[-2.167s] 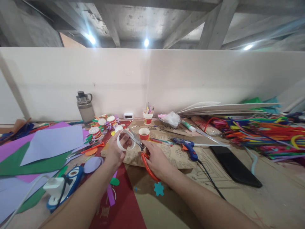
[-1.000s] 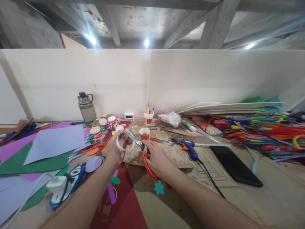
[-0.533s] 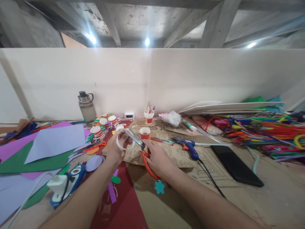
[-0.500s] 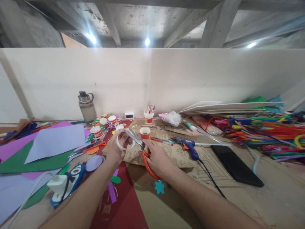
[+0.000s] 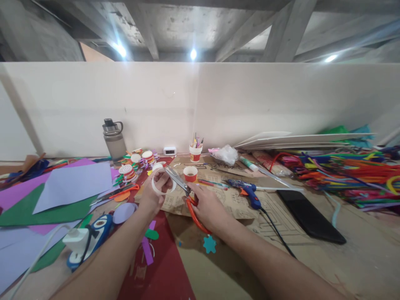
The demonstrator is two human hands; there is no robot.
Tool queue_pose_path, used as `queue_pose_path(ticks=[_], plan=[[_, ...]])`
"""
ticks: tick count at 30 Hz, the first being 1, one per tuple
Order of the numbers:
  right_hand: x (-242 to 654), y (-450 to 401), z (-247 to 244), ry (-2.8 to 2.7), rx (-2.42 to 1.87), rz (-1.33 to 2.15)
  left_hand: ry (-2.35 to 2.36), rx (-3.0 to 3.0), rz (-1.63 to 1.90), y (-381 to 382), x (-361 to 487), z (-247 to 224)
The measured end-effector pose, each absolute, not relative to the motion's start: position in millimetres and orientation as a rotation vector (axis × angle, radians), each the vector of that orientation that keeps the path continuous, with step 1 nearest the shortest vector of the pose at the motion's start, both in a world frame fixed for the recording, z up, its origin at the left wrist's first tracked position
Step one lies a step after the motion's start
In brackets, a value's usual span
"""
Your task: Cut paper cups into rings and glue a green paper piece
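Note:
My left hand (image 5: pixel 155 191) is closed on a white paper ring (image 5: pixel 173 188), a thin curved band that looks cut from a cup. In my right hand (image 5: pixel 206 207) are orange-handled scissors (image 5: pixel 178 180), their metal blades pointing up and left to the band at my left fingers. Whether the blades are around the band or only beside it, I cannot tell. Just behind the scissors stands a red and white paper cup (image 5: pixel 190 173). A blue star-shaped cutout (image 5: pixel 209 244) lies below my right wrist.
To the right lie a blue glue gun (image 5: pixel 251 196) with its cord, a black phone (image 5: pixel 309 216) and heaped pipe cleaners (image 5: pixel 346 175). Coloured sheets (image 5: pixel 75 183), a power strip (image 5: pixel 101 229) and a bottle (image 5: pixel 114 141) are at left. A pen cup (image 5: pixel 195 153) stands at the back.
My left hand and the white ring have shifted very slightly. The scissors stay at nearly the same spot, and the things on the table have not moved.

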State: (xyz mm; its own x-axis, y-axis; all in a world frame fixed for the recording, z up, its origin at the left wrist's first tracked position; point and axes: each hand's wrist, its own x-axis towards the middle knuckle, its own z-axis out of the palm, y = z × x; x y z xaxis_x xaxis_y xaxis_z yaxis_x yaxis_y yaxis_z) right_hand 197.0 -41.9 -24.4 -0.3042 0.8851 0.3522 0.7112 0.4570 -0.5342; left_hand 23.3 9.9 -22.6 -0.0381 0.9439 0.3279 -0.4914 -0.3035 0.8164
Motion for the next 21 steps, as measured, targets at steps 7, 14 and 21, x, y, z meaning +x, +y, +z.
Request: queue_pose_path(ticks=[7,14,21], plan=[[198,-41,-22,-2.106,-1.342,0.383,0.657,1.071,1.601,5,25,-16],[199,-38,-28,-2.082,-1.269,0.365,0.671,1.05,1.68,4,24,-16],[199,-36,-32,-2.086,-1.256,0.354,0.66,1.076,1.644,6,25,-22]])
